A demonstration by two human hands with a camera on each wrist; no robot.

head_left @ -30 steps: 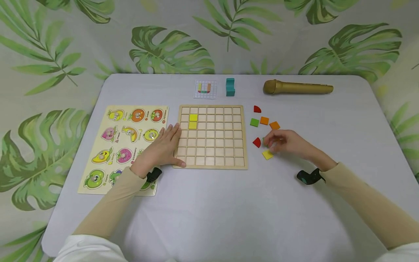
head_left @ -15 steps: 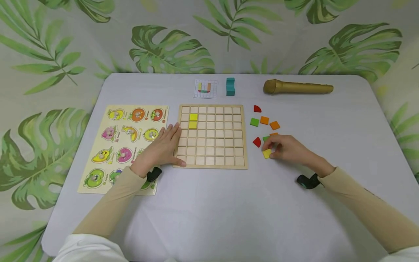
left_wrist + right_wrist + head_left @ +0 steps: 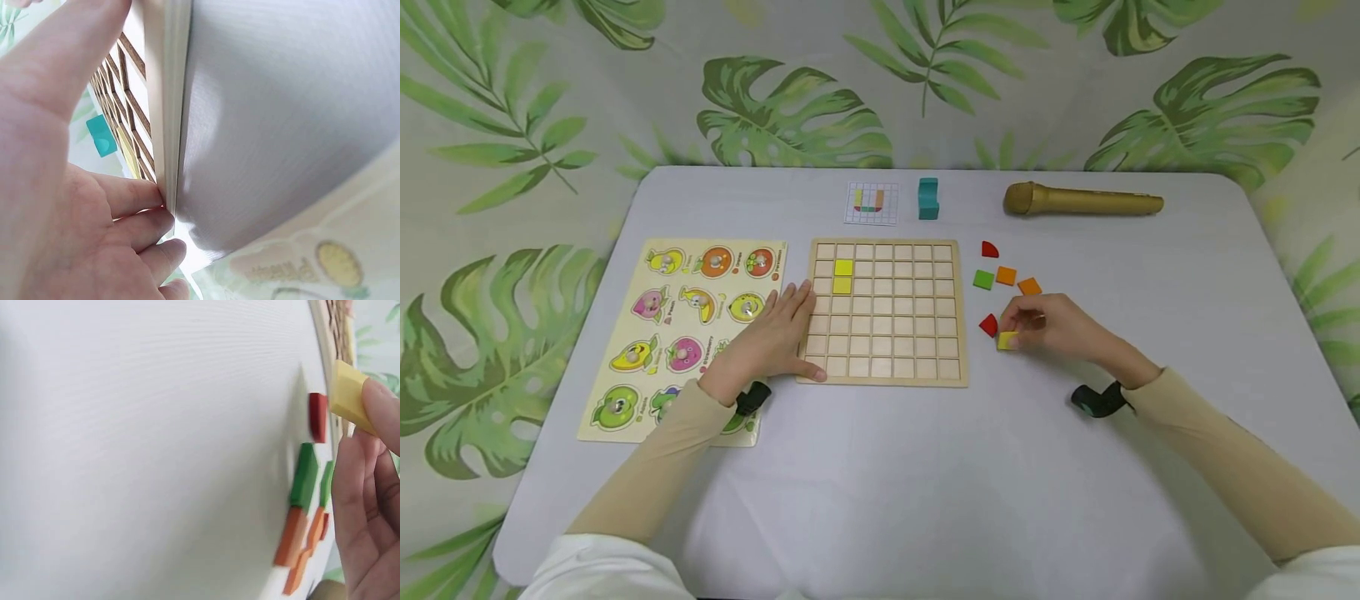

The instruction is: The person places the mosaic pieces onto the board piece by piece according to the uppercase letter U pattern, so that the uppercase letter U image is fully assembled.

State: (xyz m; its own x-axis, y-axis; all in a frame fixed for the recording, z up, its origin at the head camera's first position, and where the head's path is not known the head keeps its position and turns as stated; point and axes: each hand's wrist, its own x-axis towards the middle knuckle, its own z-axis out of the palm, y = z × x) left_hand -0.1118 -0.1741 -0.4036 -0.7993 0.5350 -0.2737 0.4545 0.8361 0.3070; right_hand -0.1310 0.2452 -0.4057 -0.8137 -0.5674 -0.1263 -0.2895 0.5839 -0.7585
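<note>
Between thumb and fingers my right hand (image 3: 1047, 323) pinches a yellow square tile (image 3: 351, 397), lifted off the table in the right wrist view. My left hand (image 3: 772, 337) lies with straight fingers along the left edge of a wooden grid board (image 3: 892, 383), touching its frame. Two yellow tiles (image 3: 842, 285) sit in the board's second column. Close to the right hand lie a red quarter-round tile (image 3: 988, 325), a green tile (image 3: 304, 475) and an orange tile (image 3: 290, 537); the hand hides the last two in the head view.
Beyond them lie another red quarter-round (image 3: 990, 249), a green square (image 3: 982, 279) and orange squares (image 3: 1006, 275). A pattern card (image 3: 871, 204), a teal block (image 3: 928, 199) and a gold microphone (image 3: 1082, 200) line the back. A fruit puzzle board (image 3: 681, 392) is under the left forearm.
My right hand has reached the yellow tile, pinched it and raised it slightly off the table. My left hand has stayed at the board's edge.
</note>
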